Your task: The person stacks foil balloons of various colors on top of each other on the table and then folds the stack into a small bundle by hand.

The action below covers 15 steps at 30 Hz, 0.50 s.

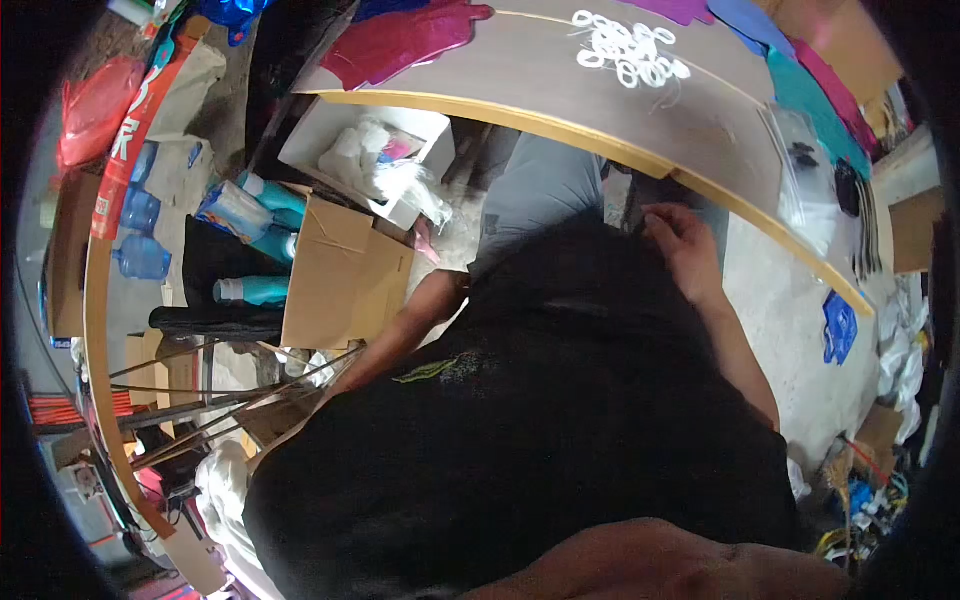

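My right hand is just below the table's wooden edge, beside my grey trousers. Its fingers are curled and pressed together; what they hold, if anything, I cannot make out. Near the fingertips is a small pale, patterned piece, partly in shadow. My left forearm reaches down at my other side. The left hand is hidden behind my black shirt, so its fingers do not show.
On the grey table lie several white rings, a shiny magenta foil piece and clear plastic bags. Left of me stand a white box with plastic inside and a cardboard box. A blue packet is at right.
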### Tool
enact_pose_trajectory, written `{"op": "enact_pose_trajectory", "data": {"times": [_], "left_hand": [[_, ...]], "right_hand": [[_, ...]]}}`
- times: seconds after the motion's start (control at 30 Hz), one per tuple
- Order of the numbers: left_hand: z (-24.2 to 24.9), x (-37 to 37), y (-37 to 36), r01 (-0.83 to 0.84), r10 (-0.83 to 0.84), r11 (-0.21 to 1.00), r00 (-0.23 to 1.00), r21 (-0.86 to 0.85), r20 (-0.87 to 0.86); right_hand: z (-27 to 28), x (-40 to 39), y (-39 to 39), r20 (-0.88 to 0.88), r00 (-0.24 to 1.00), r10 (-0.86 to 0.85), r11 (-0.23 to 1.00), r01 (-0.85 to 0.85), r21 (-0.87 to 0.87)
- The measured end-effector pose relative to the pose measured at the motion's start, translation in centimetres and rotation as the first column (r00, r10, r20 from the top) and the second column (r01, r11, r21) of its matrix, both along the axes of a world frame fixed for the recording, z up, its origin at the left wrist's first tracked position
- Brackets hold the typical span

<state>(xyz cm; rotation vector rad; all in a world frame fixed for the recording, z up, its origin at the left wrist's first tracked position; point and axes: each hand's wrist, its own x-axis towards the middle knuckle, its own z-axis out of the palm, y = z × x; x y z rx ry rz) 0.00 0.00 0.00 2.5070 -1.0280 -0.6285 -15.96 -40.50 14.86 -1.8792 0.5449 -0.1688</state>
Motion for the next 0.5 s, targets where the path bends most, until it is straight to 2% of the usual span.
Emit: {"op": "enact_pose_trajectory", "data": {"times": [0.07,0.1,0.13,0.17,0.2,0.27,0.3,0.37,0.43,0.5], "left_hand": [[0.6,-1.0,-0.5,0.101,-0.093,0.992,0.99,-0.074,0.109],[-1.0,1.7,1.0,0.216,-0.247,0.943,0.964,0.252,0.1],[-2.1,2.0,1.5,0.212,-0.241,0.946,0.966,0.246,0.098],[-1.0,1.9,1.1,0.114,-0.114,0.99,0.993,0.078,0.0],[0.3,2.3,1.1,-0.006,-0.002,0.998,0.993,-0.067,-0.117],[1.0,3.4,0.9,0.014,-0.019,0.999,0.991,-0.04,-0.131],[1.4,4.0,0.9,0.04,-0.041,0.999,0.989,-0.009,-0.14],[2.4,5.1,0.8,0.018,-0.016,1.0,0.989,0.011,-0.149],[3.0,6.4,0.7,-0.005,0.01,0.999,0.987,0.032,-0.158],[3.2,8.1,0.2,0.027,-0.024,0.999,0.996,-0.027,0.091]], "right_hand": [[0.7,-0.7,-0.3,-0.014,1.0,0.012,0.987,-0.014,-0.158],[0.5,1.3,0.7,-0.026,1.0,0.018,0.993,-0.02,-0.118],[0.7,1.5,0.6,0.098,0.994,0.041,0.989,-0.026,-0.149],[1.0,1.9,0.2,0.222,0.973,0.068,0.983,-0.027,-0.184],[1.8,2.5,0.1,0.223,0.972,0.073,0.983,-0.032,-0.182],[4.7,3.6,-0.2,0.315,0.908,0.274,0.901,-0.129,-0.413],[5.9,4.5,-0.3,0.31,0.909,0.279,0.902,-0.137,-0.411],[7.8,6.8,-0.9,0.354,0.821,0.448,0.824,-0.225,-0.52],[8.7,9.4,-1.8,0.328,0.815,0.477,0.789,-0.232,-0.569],[9.6,12.0,-2.5,0.299,0.811,0.503,0.751,-0.239,-0.616]]}}
